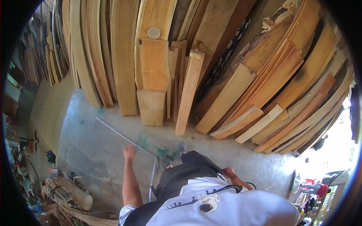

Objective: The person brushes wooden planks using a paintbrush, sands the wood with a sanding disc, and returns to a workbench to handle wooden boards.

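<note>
Left of centre in the frame, a thin pale strip (142,147) runs diagonally over the grey floor (85,150), then bends near the feet and continues down beside the dark legwear (171,180). Left hand (129,152) is just beside the diagonal part; fingers look folded in, too small to tell whether they grip it. Right hand (229,172), right of bottom centre, sits near the waist at the white shirt (241,207), partly hidden; can't tell its finger state or hold.

Upper half: planks in a leaning row. Top centre, a round pale disc (153,33) shows against a wide board; below it, a short wood block (151,108). Just right, a squared timber (188,94), tilted, foot on the floor.

Containers: lower left, a pale cylindrical tank (82,195) on its side among clutter, contents hidden. Near it, on the floor, a dark crumpled item (51,156). Lower right, mixed clutter with a red item (322,190), too small to identify.
</note>
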A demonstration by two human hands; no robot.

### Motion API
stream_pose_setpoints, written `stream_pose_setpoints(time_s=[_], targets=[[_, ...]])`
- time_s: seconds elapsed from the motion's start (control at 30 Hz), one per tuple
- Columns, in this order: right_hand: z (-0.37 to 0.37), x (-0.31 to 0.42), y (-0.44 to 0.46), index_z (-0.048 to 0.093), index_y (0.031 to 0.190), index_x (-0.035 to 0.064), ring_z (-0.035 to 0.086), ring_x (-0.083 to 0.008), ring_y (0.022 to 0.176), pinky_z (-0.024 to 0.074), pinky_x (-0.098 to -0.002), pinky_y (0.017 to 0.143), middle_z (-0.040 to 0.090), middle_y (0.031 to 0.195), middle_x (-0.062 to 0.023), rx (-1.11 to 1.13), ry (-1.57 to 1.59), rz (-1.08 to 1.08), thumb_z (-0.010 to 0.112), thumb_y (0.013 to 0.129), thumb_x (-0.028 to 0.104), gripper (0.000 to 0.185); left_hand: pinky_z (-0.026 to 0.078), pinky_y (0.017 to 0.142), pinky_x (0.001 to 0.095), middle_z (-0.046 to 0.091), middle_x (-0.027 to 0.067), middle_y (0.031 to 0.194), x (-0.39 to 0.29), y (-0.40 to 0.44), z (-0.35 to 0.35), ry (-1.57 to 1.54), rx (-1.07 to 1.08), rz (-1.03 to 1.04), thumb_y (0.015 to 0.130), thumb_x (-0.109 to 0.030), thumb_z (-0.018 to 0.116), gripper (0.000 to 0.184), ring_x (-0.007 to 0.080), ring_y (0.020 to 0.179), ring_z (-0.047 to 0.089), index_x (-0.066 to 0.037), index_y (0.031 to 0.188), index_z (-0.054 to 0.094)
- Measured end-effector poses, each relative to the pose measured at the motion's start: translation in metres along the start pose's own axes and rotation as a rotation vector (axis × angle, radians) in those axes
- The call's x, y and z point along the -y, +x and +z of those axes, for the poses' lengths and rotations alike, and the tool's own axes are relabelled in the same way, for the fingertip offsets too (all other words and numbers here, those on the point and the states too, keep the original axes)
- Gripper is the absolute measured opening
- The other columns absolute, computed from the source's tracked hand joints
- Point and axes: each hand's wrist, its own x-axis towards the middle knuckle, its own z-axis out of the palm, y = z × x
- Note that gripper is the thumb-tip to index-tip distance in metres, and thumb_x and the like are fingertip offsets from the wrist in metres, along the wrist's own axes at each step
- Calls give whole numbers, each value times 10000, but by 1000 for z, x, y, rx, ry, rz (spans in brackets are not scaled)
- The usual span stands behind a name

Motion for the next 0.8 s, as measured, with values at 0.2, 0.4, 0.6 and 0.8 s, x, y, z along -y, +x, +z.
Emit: stream_pose_setpoints(time_s=[0.2,0.4,0.6,0.8], targets=[[-114,175,120,639,706,82,640,-175,559,500,-352,482,657,667,-73,-180,204,-197,559,913,313,321,479,562,289,652,53,791,-99,-14,63,139,-83,282,937,-249,587,282,143,635,601,25,982,629],[-248,417,187,582,1007,128,598,-116,540,494,-269,438,594,685,-7,-74,896,-466,650,895,451,348,505,590,333,661,119,716,25,-115,40,547,-101,-457,900,-271,526,284,184,626,639,-33,840,669],[-375,575,248,537,1094,79,572,-190,594,533,-355,531,546,750,-52,-80,1307,-448,784,691,604,707,510,717,417,710,171,858,69,-234,39,817,-290,-646,849,-325,585,380,290,769,678,32,910,702],[-421,637,289,484,1255,60,623,-316,953,559,-432,770,569,1167,-181,174,1441,-355,837,699,468,775,499,757,385,706,146,949,46,-195,60,497,-364,-518,852,-289,610,375,244,831,651,30,1038,674]])
